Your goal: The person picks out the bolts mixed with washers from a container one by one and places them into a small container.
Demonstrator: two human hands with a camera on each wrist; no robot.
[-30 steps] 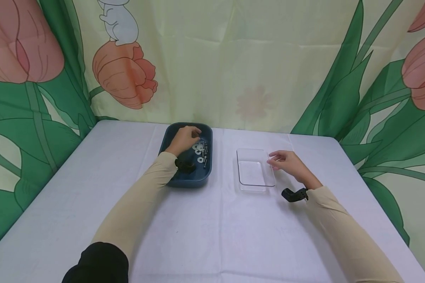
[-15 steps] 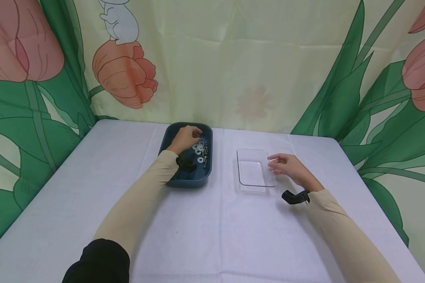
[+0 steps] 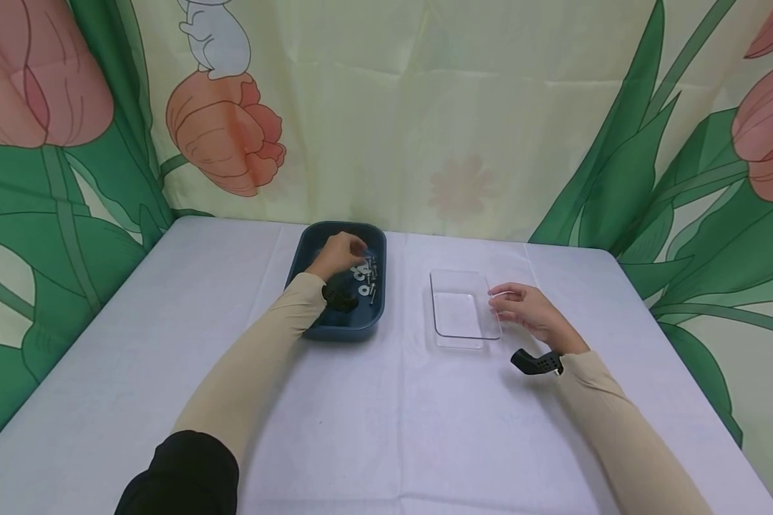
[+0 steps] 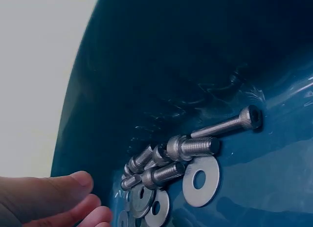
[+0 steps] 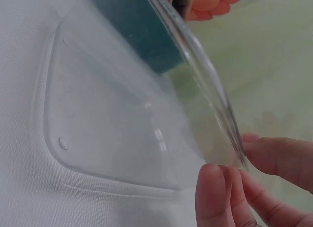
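Inside the dark blue tray (image 3: 344, 333), my left hand (image 3: 336, 256) hovers with loosely bent fingers and no object showing between them. In the left wrist view, the thumb (image 4: 73, 187) and fingertips lie just left of a small heap of steel socket-head bolts (image 4: 195, 146) and flat washers (image 4: 201, 180). My right hand (image 3: 531, 313) holds the right side of a clear plastic box (image 3: 464, 337) standing on the table. Seen from the right wrist, its thumb and fingers pinch the box's rim (image 5: 226, 109) from both sides. No contents show in the box.
A white cloth (image 3: 386, 415) covers the table, and the tray stands near its far edge, left of the box. Behind it hangs a curtain (image 3: 386, 107) printed with tulips. A black strap device (image 3: 535, 362) sits on the right wrist.
My left hand has shifted slightly toward the bolts and washers in the tray. My right hand has slid a little nearer along the box's side. Tray and box stay put.
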